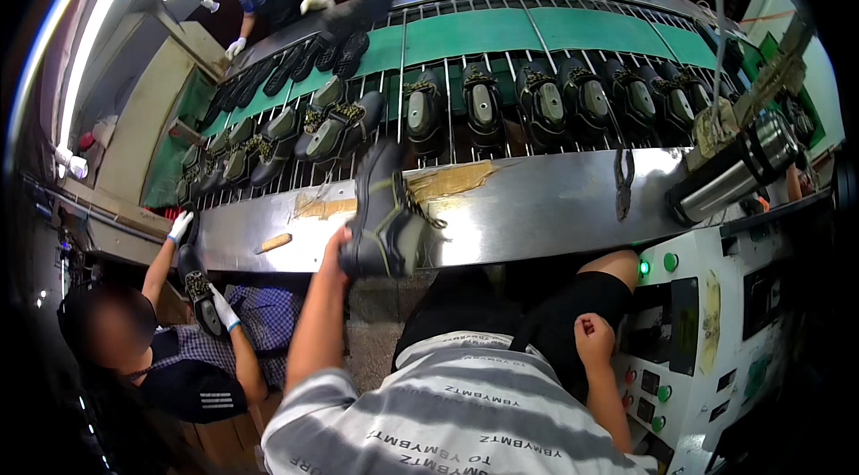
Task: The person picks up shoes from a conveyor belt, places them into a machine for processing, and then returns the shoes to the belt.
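Note:
My left hand [336, 253] grips a black work shoe [383, 216] with yellow-green trim and dark laces. The shoe hangs toe up over the front edge of the steel ledge [528, 216]. Behind it, a rack of metal rods carries several similar shoes [541, 99] with grey tongues. My right hand [594, 339] rests low beside my thigh, near the white control cabinet, its fingers curled with nothing visible in them. Brown tape [452, 180] is stuck on the ledge just behind the held shoe.
A dark pair of pliers [624, 184] and a wooden handle [276, 242] lie on the ledge. A steel thermos [734, 167] leans at right above the control cabinet [707, 323]. At left a gloved co-worker holds a shoe [199, 292]; two people stand across the green conveyor [474, 32].

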`<state>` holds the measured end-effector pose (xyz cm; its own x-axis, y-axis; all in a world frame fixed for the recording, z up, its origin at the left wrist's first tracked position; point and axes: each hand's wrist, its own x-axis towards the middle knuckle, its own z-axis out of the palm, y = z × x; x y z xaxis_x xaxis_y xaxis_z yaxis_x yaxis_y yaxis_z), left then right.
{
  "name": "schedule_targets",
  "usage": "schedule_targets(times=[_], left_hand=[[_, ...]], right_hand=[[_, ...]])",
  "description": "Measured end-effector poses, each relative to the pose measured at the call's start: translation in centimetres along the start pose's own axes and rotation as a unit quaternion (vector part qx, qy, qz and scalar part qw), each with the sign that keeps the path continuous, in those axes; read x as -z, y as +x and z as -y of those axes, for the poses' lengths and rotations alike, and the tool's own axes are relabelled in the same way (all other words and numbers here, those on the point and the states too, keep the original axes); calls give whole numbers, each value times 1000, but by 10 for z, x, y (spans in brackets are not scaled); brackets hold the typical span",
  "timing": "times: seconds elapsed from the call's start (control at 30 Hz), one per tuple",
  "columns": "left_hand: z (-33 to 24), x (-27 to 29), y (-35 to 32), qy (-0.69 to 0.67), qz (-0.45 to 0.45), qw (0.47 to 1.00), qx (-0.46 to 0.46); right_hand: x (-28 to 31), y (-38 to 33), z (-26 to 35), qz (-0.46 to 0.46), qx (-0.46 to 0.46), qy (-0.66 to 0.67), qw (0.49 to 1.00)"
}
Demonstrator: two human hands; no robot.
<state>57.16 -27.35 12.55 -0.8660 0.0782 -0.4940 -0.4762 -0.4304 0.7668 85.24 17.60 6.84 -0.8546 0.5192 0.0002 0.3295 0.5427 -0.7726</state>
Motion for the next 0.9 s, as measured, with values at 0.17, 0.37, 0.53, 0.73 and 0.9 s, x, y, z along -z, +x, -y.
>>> schedule_targets(times=[0.17,0.37,0.53,0.73,0.9], left_hand=[[93,-60,-51,-193,185,962,62],[111,-259,-72,-180,549,770,271],[133,-349,-83,228,718,657,30],[221,-319,-46,378,510,772,-13],[230,-227,43,391,234,862,-224]], right_hand=[[-6,28,4,118,-6,270,956],[37,86,110,174,136,654,723],[54,66,-15,-48,202,804,557],[223,10,-5,-231,171,691,663],[359,16,-59,-418,-108,460,776]])
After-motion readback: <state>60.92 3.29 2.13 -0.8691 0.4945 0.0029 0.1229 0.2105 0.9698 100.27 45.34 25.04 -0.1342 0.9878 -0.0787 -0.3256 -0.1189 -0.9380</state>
